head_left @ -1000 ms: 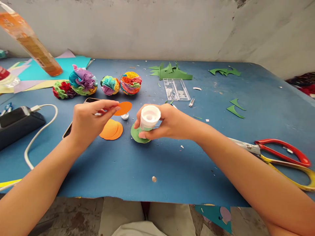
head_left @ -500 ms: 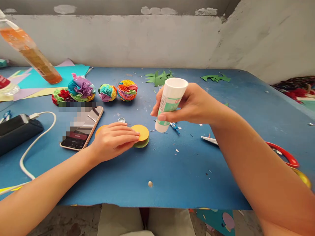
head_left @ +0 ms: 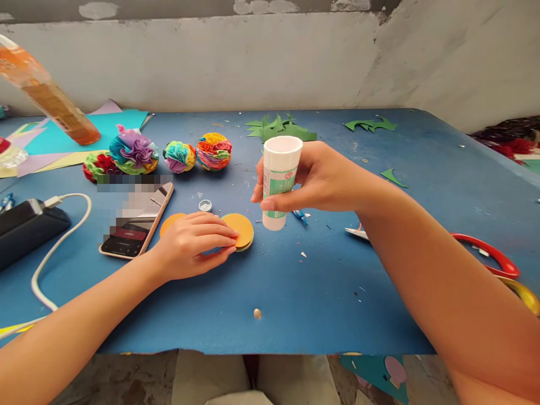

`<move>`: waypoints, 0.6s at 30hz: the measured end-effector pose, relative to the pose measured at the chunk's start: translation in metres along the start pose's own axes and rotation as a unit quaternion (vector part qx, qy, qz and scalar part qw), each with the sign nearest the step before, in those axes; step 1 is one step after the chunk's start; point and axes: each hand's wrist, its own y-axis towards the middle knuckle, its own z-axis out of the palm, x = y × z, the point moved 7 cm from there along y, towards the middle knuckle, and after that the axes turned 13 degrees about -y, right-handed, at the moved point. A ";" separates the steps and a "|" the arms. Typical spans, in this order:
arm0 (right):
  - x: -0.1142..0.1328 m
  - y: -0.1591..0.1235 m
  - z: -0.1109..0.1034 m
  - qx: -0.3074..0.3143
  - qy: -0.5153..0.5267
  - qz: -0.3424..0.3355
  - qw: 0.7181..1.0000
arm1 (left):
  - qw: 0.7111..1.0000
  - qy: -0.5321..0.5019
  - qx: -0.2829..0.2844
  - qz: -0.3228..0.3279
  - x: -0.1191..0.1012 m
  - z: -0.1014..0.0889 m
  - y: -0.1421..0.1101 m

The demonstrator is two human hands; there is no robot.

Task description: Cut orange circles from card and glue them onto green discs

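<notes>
My right hand (head_left: 314, 183) is wrapped around a white glue stick (head_left: 282, 185) with a green label, held up off the table and slightly tilted. Its wide white end faces up; whether its lower tip touches anything cannot be made out. On the table, my left hand (head_left: 196, 244) pinches the left edge of a small stack of paper circles (head_left: 239, 228), orange on top with green beneath. Another orange paper piece (head_left: 172, 224) shows behind that hand, partly covered. A small round cap (head_left: 205, 206) lies just beyond my left fingers.
Scissors with a red handle (head_left: 489, 253) lie under my right forearm. A phone (head_left: 139, 225), a black box with a white cable (head_left: 36, 222) and a tilted bottle (head_left: 63, 107) are at left. Ruffled paper balls (head_left: 214, 152) and green paper cutouts (head_left: 278, 128) sit farther back.
The glue stick in my right hand has moved slightly left and become more upright. My left hand stays on the paper circles, which line up more closely now. The view has shifted a little.
</notes>
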 end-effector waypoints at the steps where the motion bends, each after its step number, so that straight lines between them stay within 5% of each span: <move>1: 0.000 0.000 0.000 0.001 -0.001 0.000 1.000 | 1.000 -0.004 0.002 -0.002 0.001 0.001 0.000; 8: -0.002 0.001 0.003 -0.005 0.024 0.004 1.000 | 0.999 -0.022 0.020 -0.026 0.001 0.002 0.000; 18: -0.004 0.005 0.012 -0.040 0.064 -0.001 0.997 | 0.986 0.056 0.145 -0.062 -0.006 0.016 -0.006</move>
